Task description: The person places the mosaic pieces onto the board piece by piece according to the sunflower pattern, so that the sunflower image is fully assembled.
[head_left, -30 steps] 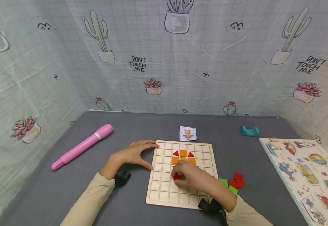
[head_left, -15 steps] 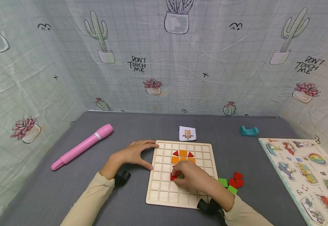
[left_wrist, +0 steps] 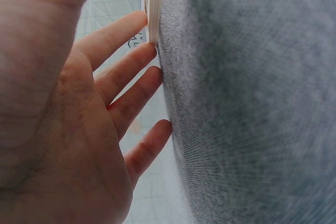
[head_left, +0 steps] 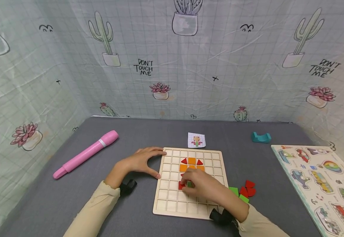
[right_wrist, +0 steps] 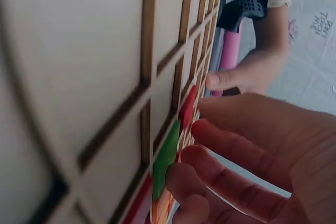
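Observation:
A wooden grid board (head_left: 169, 194) lies on the grey table. My left hand (head_left: 140, 161) rests at its left side, fingers spread, thumb and fingertips touching the edge. My right hand (head_left: 201, 184) is over the board's middle, curled fingers and thumb pinching a red tile (head_left: 180, 185) low in a grid cell; in the right wrist view that red tile (right_wrist: 188, 107) sits beside a green tile (right_wrist: 167, 153). Orange tiles (head_left: 191, 161) and small red triangles (head_left: 200, 162) occupy cells above. The hand hides part of the pattern.
Loose red tiles (head_left: 251, 192) and green tiles (head_left: 234, 191) lie right of the board. Behind it is a printed pattern card (head_left: 196, 140). A pink pen-shaped object (head_left: 86, 154) is left, a teal holder (head_left: 261, 137) back right, a picture puzzle board (head_left: 317, 177) far right.
The red tile under my right fingers has shifted slightly left, showing more of the green tile beside it. My left hand has stayed at the board's edge.

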{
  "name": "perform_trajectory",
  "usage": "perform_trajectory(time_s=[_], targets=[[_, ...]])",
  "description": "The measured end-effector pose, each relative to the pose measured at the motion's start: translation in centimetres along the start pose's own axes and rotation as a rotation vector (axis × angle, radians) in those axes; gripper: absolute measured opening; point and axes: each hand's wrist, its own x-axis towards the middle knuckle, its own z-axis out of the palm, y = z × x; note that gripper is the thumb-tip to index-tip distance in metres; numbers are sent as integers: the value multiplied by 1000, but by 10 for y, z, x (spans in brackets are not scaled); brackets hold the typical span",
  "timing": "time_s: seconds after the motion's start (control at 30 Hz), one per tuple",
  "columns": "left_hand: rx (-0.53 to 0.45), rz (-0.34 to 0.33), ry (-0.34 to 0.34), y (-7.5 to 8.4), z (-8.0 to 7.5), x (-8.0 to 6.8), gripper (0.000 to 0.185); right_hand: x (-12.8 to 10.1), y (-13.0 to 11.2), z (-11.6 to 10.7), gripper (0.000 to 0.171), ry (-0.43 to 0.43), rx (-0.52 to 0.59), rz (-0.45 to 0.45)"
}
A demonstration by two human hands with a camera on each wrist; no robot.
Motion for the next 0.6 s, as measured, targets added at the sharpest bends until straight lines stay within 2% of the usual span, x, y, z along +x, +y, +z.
perform_trajectory(time_s=[0.27,0.6], targets=[[-21,3,2,-2,1,0,85,-15,13,-13,3,51,12,-22],[-13,5,5,-4,2,2,87,-35,34,-35,3,60,13,51]])
